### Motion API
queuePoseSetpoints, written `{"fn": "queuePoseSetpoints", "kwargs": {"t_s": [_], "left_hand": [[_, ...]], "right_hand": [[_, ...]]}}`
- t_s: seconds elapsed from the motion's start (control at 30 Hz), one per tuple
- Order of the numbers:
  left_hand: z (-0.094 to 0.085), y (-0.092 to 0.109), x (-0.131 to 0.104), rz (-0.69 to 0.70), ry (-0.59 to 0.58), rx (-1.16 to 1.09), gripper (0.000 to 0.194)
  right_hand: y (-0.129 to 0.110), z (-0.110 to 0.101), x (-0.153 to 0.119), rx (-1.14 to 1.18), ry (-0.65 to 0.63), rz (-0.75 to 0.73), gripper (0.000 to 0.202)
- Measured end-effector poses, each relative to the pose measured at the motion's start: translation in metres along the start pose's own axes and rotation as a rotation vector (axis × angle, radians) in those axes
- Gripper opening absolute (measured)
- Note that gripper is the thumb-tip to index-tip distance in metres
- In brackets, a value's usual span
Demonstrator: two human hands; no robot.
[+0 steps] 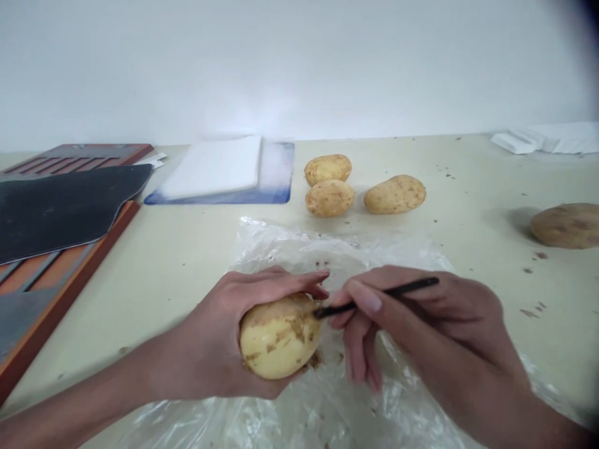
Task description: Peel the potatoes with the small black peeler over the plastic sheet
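Note:
A partly peeled potato [279, 345], pale yellow with brown patches of skin, is gripped in my left hand [234, 330], whose fingers curve over its top and under it. My right hand [416, 324] pinches a thin black tool [388, 292] between thumb and fingers. The tool's tip meets the upper right side of the potato. Beneath both hands lies a crumpled clear plastic sheet [299, 418] with small brown scraps of skin on it.
Three light potatoes [395, 194] rest beyond the plastic. A browner potato [568, 226] is at the right edge. White sheets [215, 167] lie on a blue-edged board [276, 181]. An orange-grey frame [70, 274] with a black mat [65, 206] is at left; white papers [552, 138] sit back right.

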State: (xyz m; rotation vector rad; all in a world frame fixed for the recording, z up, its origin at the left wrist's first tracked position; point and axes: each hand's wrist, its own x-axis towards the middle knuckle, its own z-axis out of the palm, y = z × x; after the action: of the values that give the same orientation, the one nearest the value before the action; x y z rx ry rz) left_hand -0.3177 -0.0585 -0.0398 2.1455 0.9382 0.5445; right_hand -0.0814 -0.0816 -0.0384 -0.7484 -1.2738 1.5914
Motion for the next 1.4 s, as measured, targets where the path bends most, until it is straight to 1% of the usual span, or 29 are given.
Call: {"fn": "queuePoseSetpoints", "kwargs": {"t_s": [0.1,0.17,0.3,0.37,0.5,0.57,0.67,0.73,0.83,0.9,0.97,1.03,1.1,1.2,1.3,1.4], "left_hand": [[0.001,0.0,0.0,0.03,0.033,0.002,0.096],[0.002,-0.001,0.0,0.043,0.056,0.01,0.098],[0.003,-0.002,-0.003,0.039,0.041,0.045,0.106],[0.003,-0.002,-0.004,0.03,0.036,0.05,0.107],[0.003,-0.003,-0.005,0.03,0.025,0.046,0.103],[0.004,-0.004,-0.006,0.039,0.034,0.039,0.104],[0.006,-0.005,-0.007,0.032,0.056,0.045,0.106],[0.006,-0.004,-0.007,0.022,0.057,0.058,0.107],[0.005,-0.002,-0.005,0.026,0.042,0.063,0.108],[0.005,-0.002,-0.005,0.034,0.048,0.05,0.107],[0.005,-0.003,-0.005,0.041,0.06,0.037,0.105],[0.006,-0.005,-0.007,0.037,0.051,0.036,0.105],[0.006,-0.006,-0.008,0.036,0.036,0.035,0.104],[0.006,-0.008,-0.009,0.055,0.047,0.038,0.103],[0.006,-0.009,-0.009,0.048,0.035,0.064,0.109],[0.005,-0.009,-0.009,0.049,0.028,0.066,0.109]], "right_hand": [[-0.001,0.008,-0.004,0.007,-0.07,0.034,0.023],[0.001,0.008,-0.004,0.001,-0.046,0.018,0.023],[0.003,-0.002,0.001,0.01,0.079,0.022,0.018],[0.002,-0.001,0.002,0.047,0.073,0.044,0.02],[-0.001,0.007,-0.001,0.037,-0.008,0.048,0.024],[0.0,0.007,-0.002,0.006,-0.001,0.026,0.024],[0.003,0.001,0.0,-0.004,0.065,0.004,0.019],[0.003,0.0,0.0,0.025,0.08,0.041,0.02],[0.001,0.003,-0.002,0.05,0.012,0.083,0.024],[0.001,0.004,-0.002,0.035,-0.019,0.061,0.024],[0.003,0.002,-0.001,0.011,0.01,0.036,0.02],[0.004,-0.001,0.002,0.008,0.055,0.041,0.017],[0.004,-0.003,0.004,0.048,0.07,0.059,0.017],[0.001,-0.002,0.002,0.108,0.027,0.047,0.018],[-0.002,0.001,-0.003,0.082,-0.016,0.037,0.02],[-0.002,0.003,-0.004,0.072,-0.055,0.059,0.023]]}}
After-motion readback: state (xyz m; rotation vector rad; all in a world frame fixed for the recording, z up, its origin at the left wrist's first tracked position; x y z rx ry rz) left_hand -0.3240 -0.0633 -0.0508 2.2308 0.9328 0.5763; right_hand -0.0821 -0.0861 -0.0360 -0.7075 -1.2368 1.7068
